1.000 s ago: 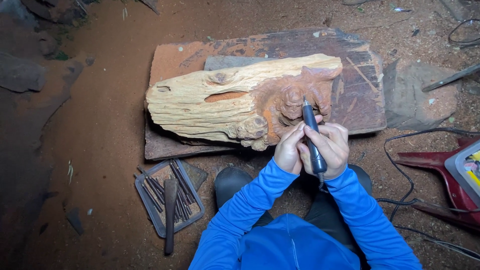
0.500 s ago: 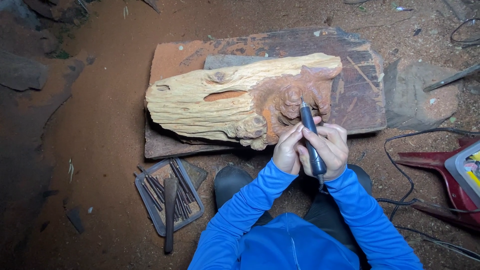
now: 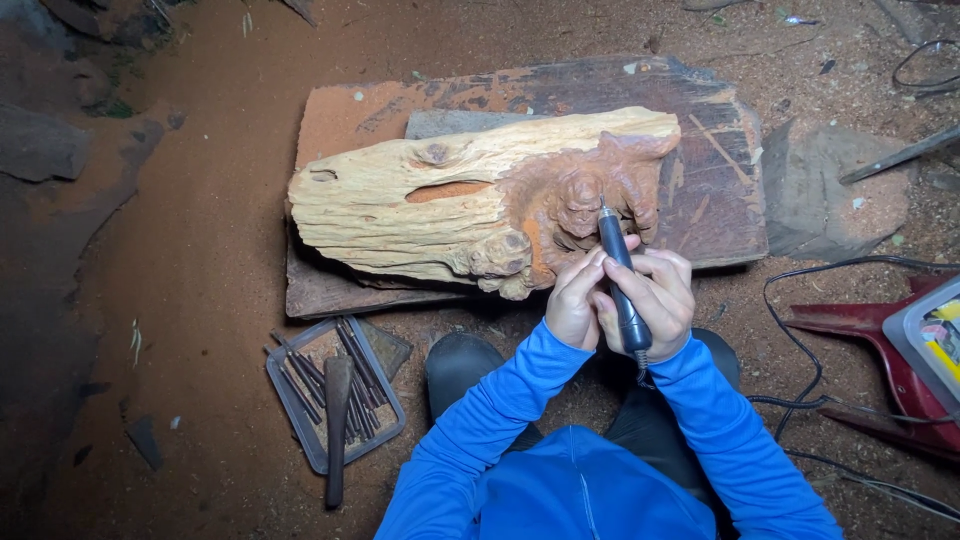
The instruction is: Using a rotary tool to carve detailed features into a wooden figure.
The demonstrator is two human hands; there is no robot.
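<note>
Both hands, the left hand (image 3: 574, 300) and right hand (image 3: 660, 300), close together around a dark rotary carving tool (image 3: 620, 280), hold its tip on the reddish carved figure (image 3: 585, 205) of the log (image 3: 450, 200) lying on a board (image 3: 720, 190); detailing seems underway, calling for steady, light strokes.

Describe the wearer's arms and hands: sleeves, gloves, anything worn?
Both arms are in long, bright blue sleeves of a smooth, slightly creased fabric, reaching to the wrists. The left hand and right hand are bare: no gloves, and no rings, watch or wristband can be seen. The sleeves match the blue top at the bottom of the view; no markings show on them.
</note>
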